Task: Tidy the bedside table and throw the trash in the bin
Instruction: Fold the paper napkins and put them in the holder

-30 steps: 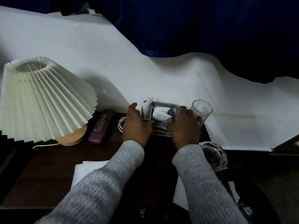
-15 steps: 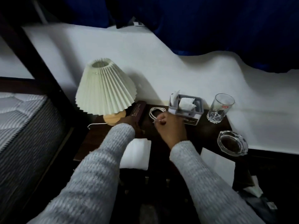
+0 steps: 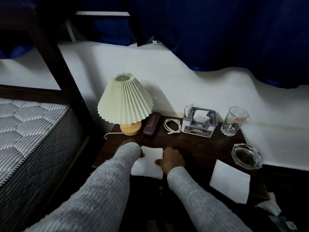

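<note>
Head view: both hands have left the grey organiser box (image 3: 199, 124), which was held a second ago and now stands at the back of the table (image 3: 200, 148) at 1 o'clock. They are now at the white sheet (image 3: 148, 162) at 6 o'clock. The right hand (image 3: 172, 159) is curled round the sheet's right edge, with the thumb laid on top. The left hand (image 3: 129, 143) touches the left edge, but the sleeve hides most of it, so its grip cannot be told. The box is judged settled, and loose paper is being dealt with next.

The sheet overhangs the front edge, so it can be lifted from below. A second sheet (image 3: 230, 181) overhangs at 4 o'clock, just beside the ashtray (image 3: 247, 156), which sits close to the right edge. Bare wood is left at the centre. The bin cannot be made out.
</note>
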